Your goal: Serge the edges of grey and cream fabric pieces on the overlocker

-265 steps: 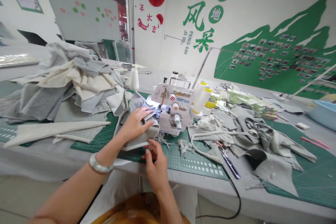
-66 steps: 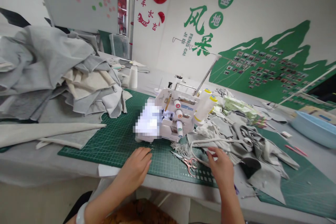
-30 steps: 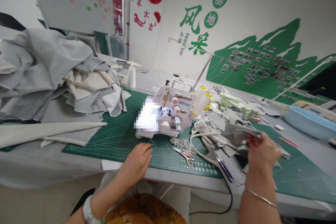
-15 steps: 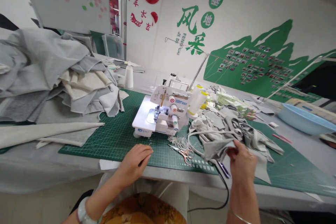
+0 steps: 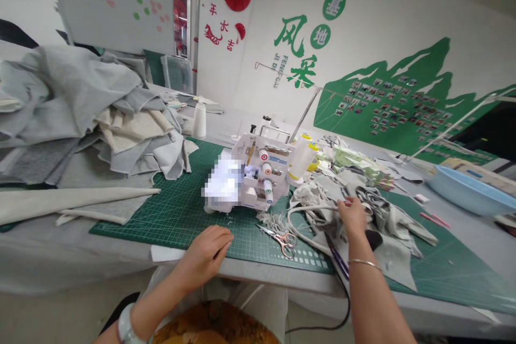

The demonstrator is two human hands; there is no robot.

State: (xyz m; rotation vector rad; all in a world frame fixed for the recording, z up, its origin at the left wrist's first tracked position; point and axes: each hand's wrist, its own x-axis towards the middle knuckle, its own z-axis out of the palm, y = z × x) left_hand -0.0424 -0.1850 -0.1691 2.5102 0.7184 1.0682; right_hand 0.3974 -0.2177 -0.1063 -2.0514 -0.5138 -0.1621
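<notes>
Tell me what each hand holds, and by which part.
The left hand holds nothing; the right hand touches grey fabric, but a firm hold cannot be told.

prob. sewing w'shop: overlocker (image 5: 266,172), cutting mat (image 5: 177,215), fabric piles (image 5: 80,113)

I'm watching through one head-worn camera that is looking forward and down over the person's left hand (image 5: 205,253) and right hand (image 5: 353,216). It is sitting close above the near edge of the worktop (image 5: 443,305), facing across it toward the far wall (image 5: 374,16).
</notes>
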